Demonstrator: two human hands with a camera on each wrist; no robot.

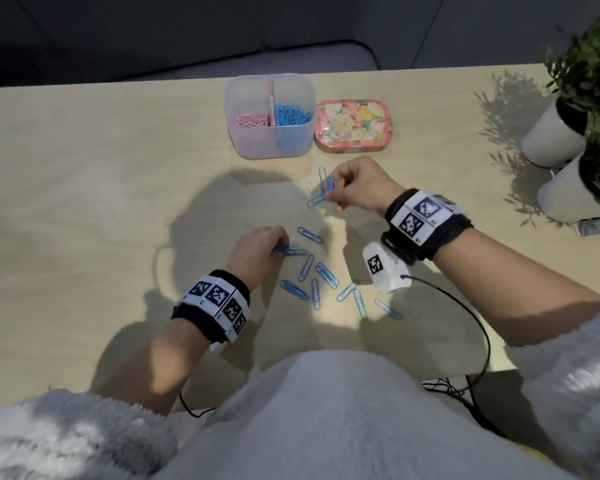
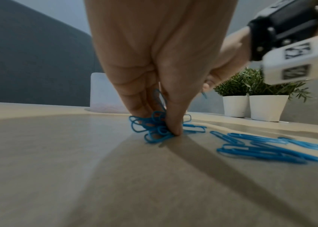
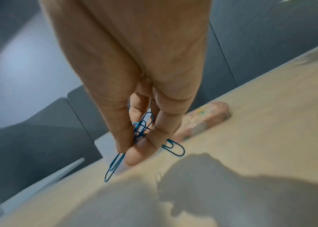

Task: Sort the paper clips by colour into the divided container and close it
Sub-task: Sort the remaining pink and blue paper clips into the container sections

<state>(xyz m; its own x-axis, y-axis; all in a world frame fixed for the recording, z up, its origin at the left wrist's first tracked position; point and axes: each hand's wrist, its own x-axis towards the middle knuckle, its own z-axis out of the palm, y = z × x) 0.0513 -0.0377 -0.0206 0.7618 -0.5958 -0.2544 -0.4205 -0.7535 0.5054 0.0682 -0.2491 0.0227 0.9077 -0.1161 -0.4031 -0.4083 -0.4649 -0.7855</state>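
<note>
A translucent divided container stands open at the table's far side, pink clips in its left half and blue clips in its right half. Several blue paper clips lie loose on the table in front of me. My left hand is down on the table, its fingers pinching a bunch of blue clips. My right hand is raised above the table, pinching a bunch of blue clips that dangle from its fingertips.
A floral tin lies right of the container. Two white pots with green plants stand at the right edge. A black cable runs off the table's near edge.
</note>
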